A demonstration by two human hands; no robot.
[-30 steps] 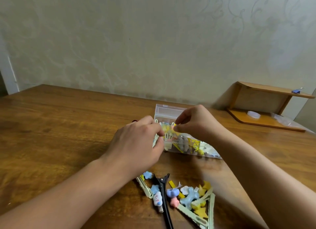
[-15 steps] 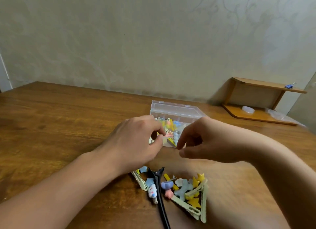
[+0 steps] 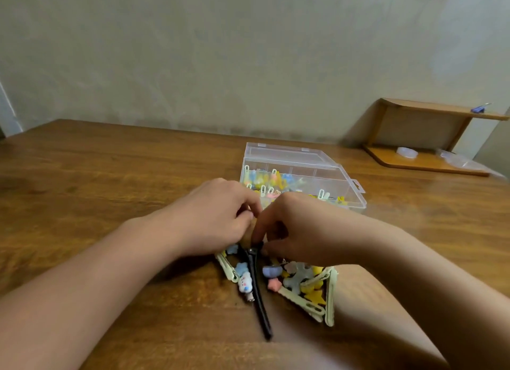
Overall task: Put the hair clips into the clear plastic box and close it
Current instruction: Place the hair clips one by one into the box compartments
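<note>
The clear plastic box [image 3: 343,180] stands open on the wooden table [image 3: 110,176], its lid tilted back, with several colourful hair clips inside. In front of it lies a pile of loose hair clips [image 3: 298,282], among them pale green long ones and a long black hair clip [image 3: 258,289]. My right hand [image 3: 300,231] is over the pile, its fingertips pinched on the top end of the black clip. Touching it on the left, my left hand [image 3: 218,220] has curled fingers; what they hold is hidden.
A small wooden shelf [image 3: 430,113] stands against the wall at the back right, with a few small clear items on its base and a blue thing on top. The wall runs close behind the box.
Both hands have drawn back from the box toward me and dropped to the loose pile. My right hand has come down onto the black clip's top end.
</note>
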